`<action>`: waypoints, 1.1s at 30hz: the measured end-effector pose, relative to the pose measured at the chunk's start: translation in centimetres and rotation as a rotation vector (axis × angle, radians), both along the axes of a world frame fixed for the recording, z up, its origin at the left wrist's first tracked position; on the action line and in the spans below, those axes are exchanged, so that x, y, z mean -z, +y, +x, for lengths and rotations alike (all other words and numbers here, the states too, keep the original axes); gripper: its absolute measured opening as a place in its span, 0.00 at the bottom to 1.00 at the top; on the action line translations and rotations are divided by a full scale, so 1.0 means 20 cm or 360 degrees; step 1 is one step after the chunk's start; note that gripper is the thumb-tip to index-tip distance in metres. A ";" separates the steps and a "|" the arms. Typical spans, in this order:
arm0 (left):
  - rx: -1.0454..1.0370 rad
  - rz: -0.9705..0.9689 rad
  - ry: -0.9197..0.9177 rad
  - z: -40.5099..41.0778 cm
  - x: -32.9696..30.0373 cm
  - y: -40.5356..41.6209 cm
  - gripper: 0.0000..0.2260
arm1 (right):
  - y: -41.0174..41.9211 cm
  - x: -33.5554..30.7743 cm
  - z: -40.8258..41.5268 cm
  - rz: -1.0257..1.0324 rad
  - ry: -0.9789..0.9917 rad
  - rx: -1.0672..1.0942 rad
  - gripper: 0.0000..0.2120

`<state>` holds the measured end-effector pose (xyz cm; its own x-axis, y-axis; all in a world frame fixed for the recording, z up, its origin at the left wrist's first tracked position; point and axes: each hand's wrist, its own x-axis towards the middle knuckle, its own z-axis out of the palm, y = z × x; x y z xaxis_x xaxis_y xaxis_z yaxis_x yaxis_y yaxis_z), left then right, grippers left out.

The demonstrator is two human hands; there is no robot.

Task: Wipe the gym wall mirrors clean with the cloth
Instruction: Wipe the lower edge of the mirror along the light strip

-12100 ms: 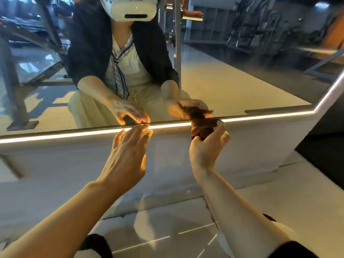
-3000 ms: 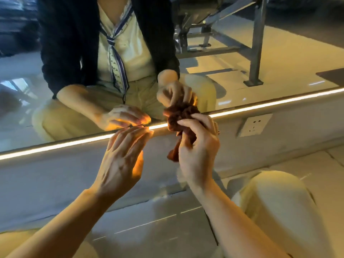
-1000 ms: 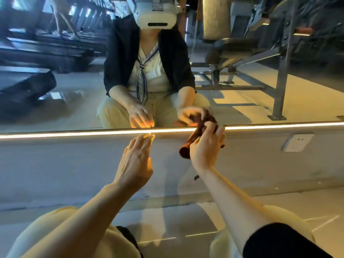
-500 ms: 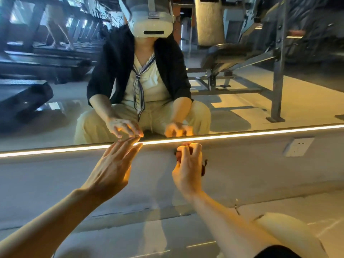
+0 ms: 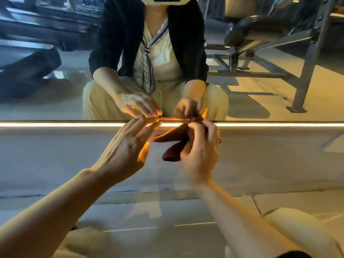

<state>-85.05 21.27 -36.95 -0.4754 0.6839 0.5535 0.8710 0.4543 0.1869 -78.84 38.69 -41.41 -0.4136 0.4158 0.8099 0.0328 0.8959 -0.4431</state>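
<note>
change: camera closer and lower than half a second back; cloth point(image 5: 174, 144) lifted from below the light strip point(image 5: 55, 124) up to it, loose end now trailing out left.
right hand point(image 5: 200, 151): fingers curled round bunched cloth, pinching it at mirror's point(image 5: 46, 86) bottom edge.
left hand point(image 5: 124, 151): fingers straight and together, tips at strip, holding nothing; touching glass or not, cannot tell.
cloth: against strip, tail hanging below right hand.
step: likely wiping bottom edge.
how: flatten bunch for wider contact, tuck tail, steady pressure, slide along edge in overlapping passes.
</note>
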 end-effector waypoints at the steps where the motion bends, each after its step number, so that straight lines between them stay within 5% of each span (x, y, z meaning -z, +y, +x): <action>1: -0.0012 0.0006 0.0028 -0.01 -0.01 -0.02 0.25 | 0.04 -0.05 0.00 -0.0161 0.0101 0.0167 0.17; 4: -0.0031 0.0021 0.0084 -0.06 0.01 -0.12 0.26 | 0.07 -0.11 -0.04 -0.0433 0.0282 0.0458 0.19; 11: 0.0089 -0.0012 0.0072 -0.11 0.02 -0.24 0.27 | -0.34 0.03 -0.17 -0.0101 0.0096 0.0029 0.18; 17: 0.0173 0.0028 0.0062 -0.18 0.01 -0.35 0.26 | -0.15 -0.07 -0.20 -0.0657 0.0509 0.0601 0.17; 24: 0.0292 0.0008 0.0042 -0.22 0.04 -0.44 0.27 | -0.60 -0.01 -0.25 -0.0102 0.0140 0.0169 0.16; 29: 0.0303 0.0044 0.0007 -0.24 0.03 -0.52 0.28 | -0.55 -0.17 -0.21 -0.0730 0.0160 0.0415 0.25; 33: 0.0211 0.0113 -0.0036 -0.24 -0.01 -0.53 0.27 | -0.77 -0.18 -0.26 -0.0331 -0.0179 0.0152 0.24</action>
